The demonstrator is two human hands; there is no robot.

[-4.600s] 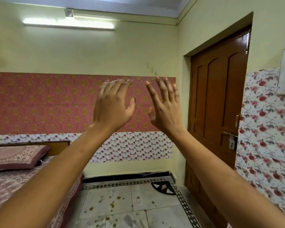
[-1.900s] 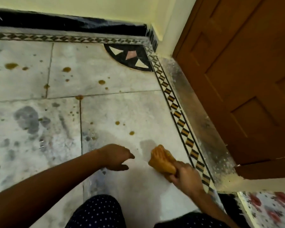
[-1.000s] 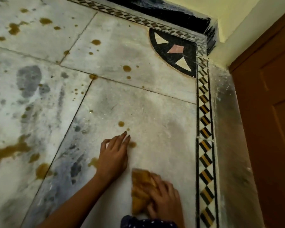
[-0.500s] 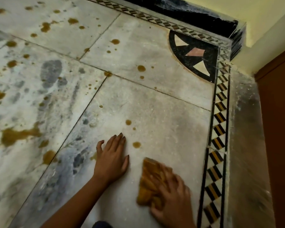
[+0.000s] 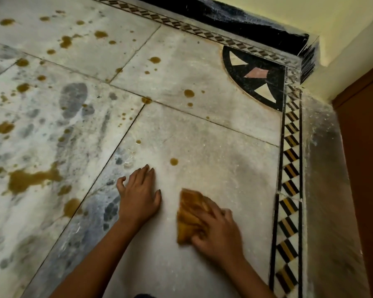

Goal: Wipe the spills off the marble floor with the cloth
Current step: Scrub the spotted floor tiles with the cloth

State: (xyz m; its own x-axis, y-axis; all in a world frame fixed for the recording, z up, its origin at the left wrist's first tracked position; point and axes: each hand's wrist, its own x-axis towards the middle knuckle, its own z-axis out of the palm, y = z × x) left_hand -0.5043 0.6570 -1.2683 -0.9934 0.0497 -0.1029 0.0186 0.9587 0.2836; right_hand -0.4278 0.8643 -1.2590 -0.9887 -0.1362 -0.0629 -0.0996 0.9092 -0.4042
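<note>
Right hand: fingers pressed over orange cloth on marble floor.
Left hand: flat on floor, fingers spread, beside cloth, not touching.
Spills: brown drops, mostly left & ahead.
Room: patterned border strip, wooden door at rt.

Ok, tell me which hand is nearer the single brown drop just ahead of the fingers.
Left. The left hand lies flat with its fingertips just short and left of the brown drop. The right hand, pressing the cloth, sits farther back and to its right.
</note>
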